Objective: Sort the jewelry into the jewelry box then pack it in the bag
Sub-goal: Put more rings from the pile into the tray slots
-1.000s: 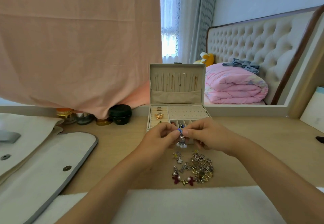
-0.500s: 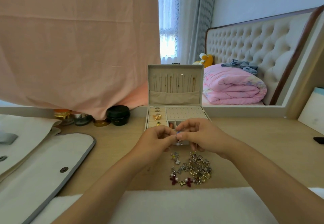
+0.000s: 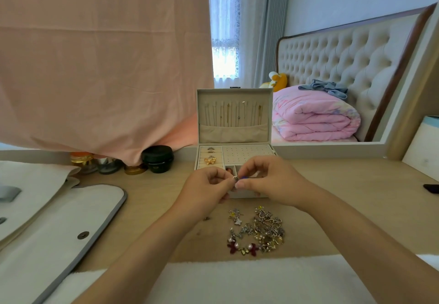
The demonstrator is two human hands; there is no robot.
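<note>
Pinching a small ring-like piece (image 3: 236,178) between their curled fingers (image 3: 222,183), the left hand (image 3: 206,186) and right hand (image 3: 270,180) were held together over the front compartments of the open jewelry box (image 3: 247,155), whose lid (image 3: 235,129) stood upright at the back of the bench (image 3: 356,196). Nearer the person, a heap of loose jewelry (image 3: 259,232) lay on the bench, apart from the box. The pale bag (image 3: 59,223) lay flat at the left.
</note>
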